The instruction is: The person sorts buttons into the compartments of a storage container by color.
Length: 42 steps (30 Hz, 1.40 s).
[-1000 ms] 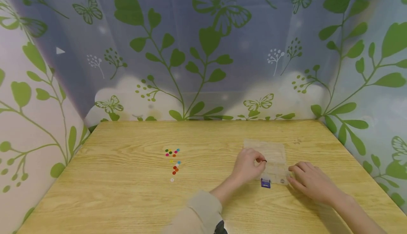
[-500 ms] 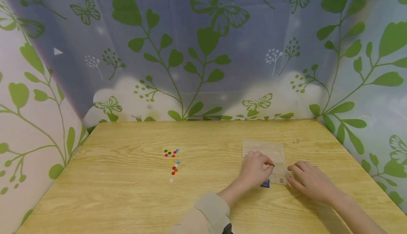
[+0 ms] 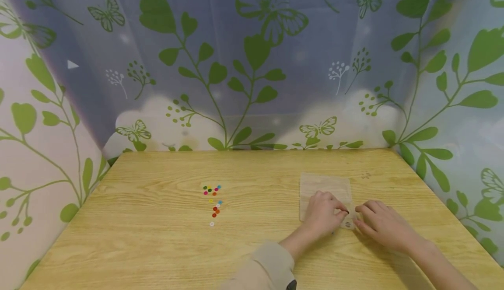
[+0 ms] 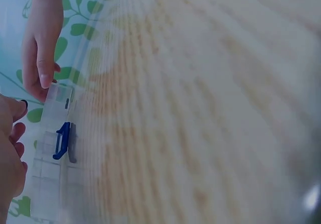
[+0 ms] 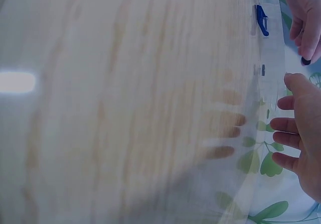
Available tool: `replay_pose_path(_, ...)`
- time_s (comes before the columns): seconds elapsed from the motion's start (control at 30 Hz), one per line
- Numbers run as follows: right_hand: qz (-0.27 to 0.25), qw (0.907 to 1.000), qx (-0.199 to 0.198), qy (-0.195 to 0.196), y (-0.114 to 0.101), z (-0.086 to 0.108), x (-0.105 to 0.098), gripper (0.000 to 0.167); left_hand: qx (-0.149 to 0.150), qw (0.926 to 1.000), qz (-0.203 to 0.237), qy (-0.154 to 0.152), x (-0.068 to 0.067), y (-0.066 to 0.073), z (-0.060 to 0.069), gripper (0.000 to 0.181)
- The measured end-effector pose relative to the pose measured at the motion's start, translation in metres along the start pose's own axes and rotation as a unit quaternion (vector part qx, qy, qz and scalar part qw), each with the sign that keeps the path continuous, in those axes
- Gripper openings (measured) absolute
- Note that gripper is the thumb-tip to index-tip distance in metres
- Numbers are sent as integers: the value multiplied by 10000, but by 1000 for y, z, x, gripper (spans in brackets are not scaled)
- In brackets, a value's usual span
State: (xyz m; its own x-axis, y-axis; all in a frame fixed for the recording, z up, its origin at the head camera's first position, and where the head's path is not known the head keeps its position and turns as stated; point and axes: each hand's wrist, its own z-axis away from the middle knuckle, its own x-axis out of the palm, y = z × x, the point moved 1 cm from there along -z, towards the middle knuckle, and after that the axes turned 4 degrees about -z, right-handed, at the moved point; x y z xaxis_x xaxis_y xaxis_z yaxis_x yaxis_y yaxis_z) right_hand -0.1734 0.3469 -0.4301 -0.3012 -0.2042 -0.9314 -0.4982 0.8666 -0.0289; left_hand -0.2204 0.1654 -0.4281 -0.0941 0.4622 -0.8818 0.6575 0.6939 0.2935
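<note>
Black piece (image 5: 306, 61) pinched, the left hand (image 3: 323, 214) has brought it rightward over the clear box (image 3: 324, 183) — right hand (image 3: 381, 223) relaxed alongside.

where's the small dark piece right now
In the head view, right of centre, the small dark piece is pinched by the left hand, over the clear box, just left of the right hand.

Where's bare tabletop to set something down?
Bare table lies between the colored discs and the clear box, and left of the discs. It's crowded at the box: left hand above it, right hand at its right edge.
</note>
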Motion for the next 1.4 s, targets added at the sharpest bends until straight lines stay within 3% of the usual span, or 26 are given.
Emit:
replay_pose_path(0.27, -54, 10000, 1, -9, 4, 1, 3, 25, -69, 9997, -246, -53, 9, 2, -2, 12)
replay_pose_path(0.73, 5, 10000, 14, -71, -1, 0, -1, 24, -93, 9995, -302, 23, 16, 3, -3, 10)
replay_pose_path(1.1, -3, 10000, 14, -6, 0, 1, 1, 24, -175, 9986, -455, -211, 12, 1, -4, 14)
replay_pose_path(1.4, -32, 9999, 98, -94, 0, 1, 0, 24, -52, 9998, -114, -130, 6, 0, -4, 13)
